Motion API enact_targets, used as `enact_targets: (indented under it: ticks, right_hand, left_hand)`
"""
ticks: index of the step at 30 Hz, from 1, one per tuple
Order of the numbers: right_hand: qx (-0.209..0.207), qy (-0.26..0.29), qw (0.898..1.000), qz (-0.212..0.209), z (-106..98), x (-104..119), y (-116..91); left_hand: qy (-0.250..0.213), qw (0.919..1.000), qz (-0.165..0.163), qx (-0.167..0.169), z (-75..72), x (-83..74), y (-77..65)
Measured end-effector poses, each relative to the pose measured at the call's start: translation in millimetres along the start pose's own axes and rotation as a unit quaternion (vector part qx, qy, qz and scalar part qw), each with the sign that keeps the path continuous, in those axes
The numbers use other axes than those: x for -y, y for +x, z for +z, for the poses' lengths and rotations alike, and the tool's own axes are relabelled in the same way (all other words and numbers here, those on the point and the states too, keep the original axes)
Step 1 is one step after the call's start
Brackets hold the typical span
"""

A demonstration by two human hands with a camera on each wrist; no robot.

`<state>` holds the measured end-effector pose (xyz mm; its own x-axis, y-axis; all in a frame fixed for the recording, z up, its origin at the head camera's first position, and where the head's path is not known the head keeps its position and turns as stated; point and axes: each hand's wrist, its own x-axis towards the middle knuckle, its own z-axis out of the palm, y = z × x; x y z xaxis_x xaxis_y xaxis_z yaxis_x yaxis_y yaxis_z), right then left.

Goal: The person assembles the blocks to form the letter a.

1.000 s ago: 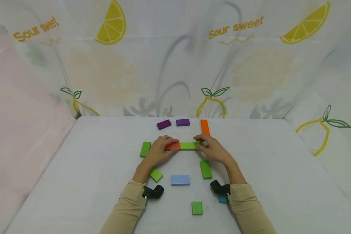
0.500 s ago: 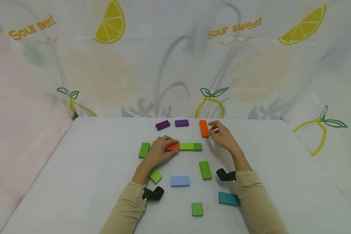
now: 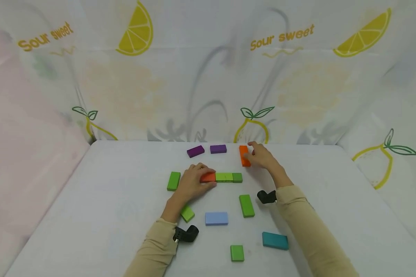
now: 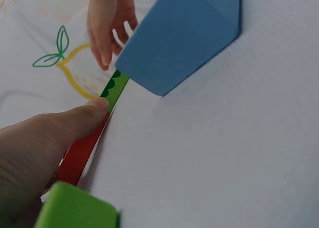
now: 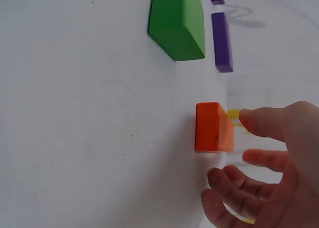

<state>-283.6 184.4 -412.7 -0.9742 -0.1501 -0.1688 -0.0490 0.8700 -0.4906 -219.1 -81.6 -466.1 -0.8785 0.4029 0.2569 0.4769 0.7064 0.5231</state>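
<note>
My left hand grips the red block between thumb and fingers; it covers the block's left part. That block lies end to end with a light green block and a small darker green block, forming a row. In the left wrist view the thumb lies along the red block. My right hand is at the orange block, thumb and fingers spread apart around it. The right wrist view shows a gap between the fingertips and the orange block, which stays on the table.
Two purple blocks lie at the back. A green block is left of my left hand, a lime block by its wrist. Nearer are a blue block, a green block, a green square block and a teal block.
My right hand has left the small green block at the row's right end and moved back and right to the orange block. My left hand keeps its hold on the red block.
</note>
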Motion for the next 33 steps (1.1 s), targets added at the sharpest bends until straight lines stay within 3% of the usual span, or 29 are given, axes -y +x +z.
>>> enact_targets:
  ticks: [11,33]
  right_hand:
    - [0.061,-0.034,0.996,0.049,-3,11,11]
    - [0.009,-0.034,0.998,0.047,7,8,16]
  left_hand:
    - [0.011,0.9999,-0.007,-0.007,0.4,-5.8,0.8]
    - [0.045,0.9988,0.005,-0.017,1.7,-6.1,0.5]
